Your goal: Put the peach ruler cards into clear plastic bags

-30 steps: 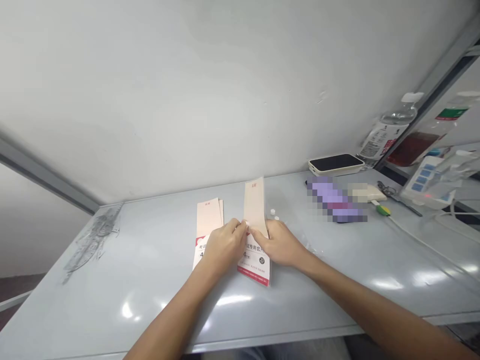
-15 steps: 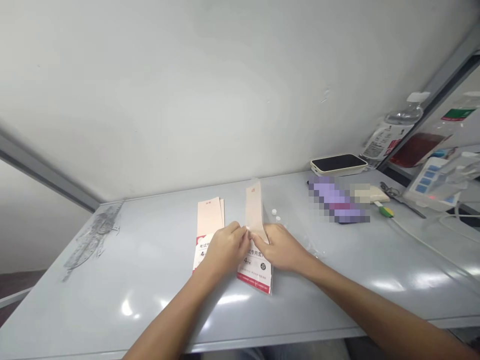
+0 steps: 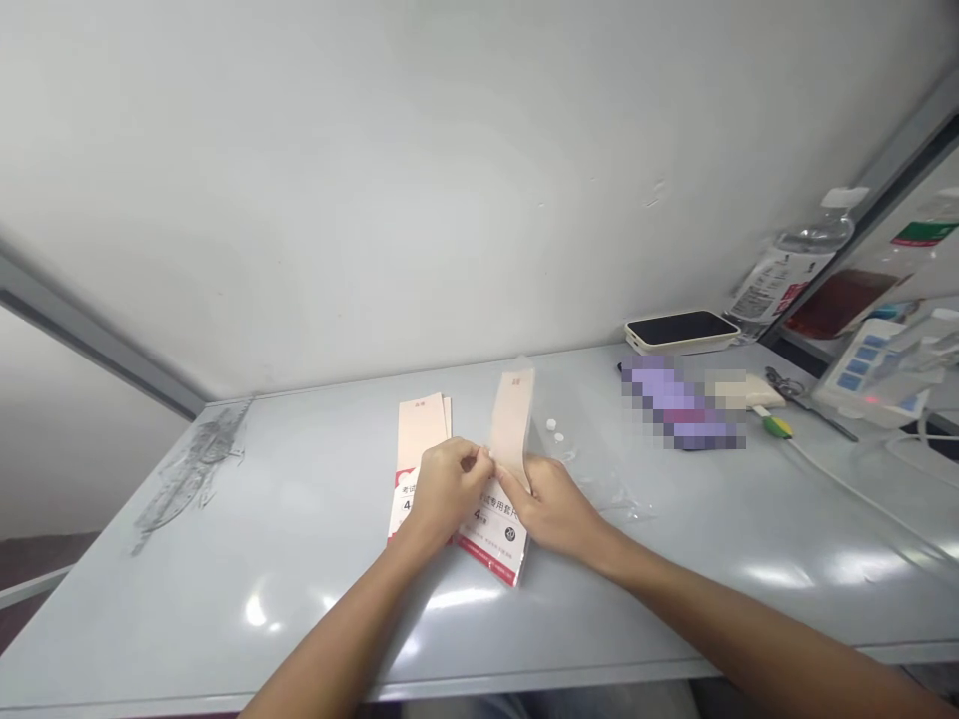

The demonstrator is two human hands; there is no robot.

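Both hands meet over a long beige card pack (image 3: 510, 424) with a red and white printed lower part, tilted on the grey table (image 3: 300, 539). My left hand (image 3: 446, 489) pinches its left edge with curled fingers. On the pack's right side rests my right hand (image 3: 550, 504), its fingertips closed on the pack's edge near the left hand's. A second, similar pack (image 3: 418, 439) lies flat just left of them, partly under my left hand.
Two small white caps (image 3: 555, 430) and a crumpled clear film (image 3: 614, 489) lie right of the hands. Farther right are a phone (image 3: 680, 329), a blurred purple item (image 3: 685, 411), scissors (image 3: 805, 394), cables, a water bottle (image 3: 786, 262) and a white device (image 3: 869, 367). A wall stands behind.
The pack between my hands has turned so its lower end swings left and its top leans right. Both hands shifted slightly left with it, still pinching the same spot.
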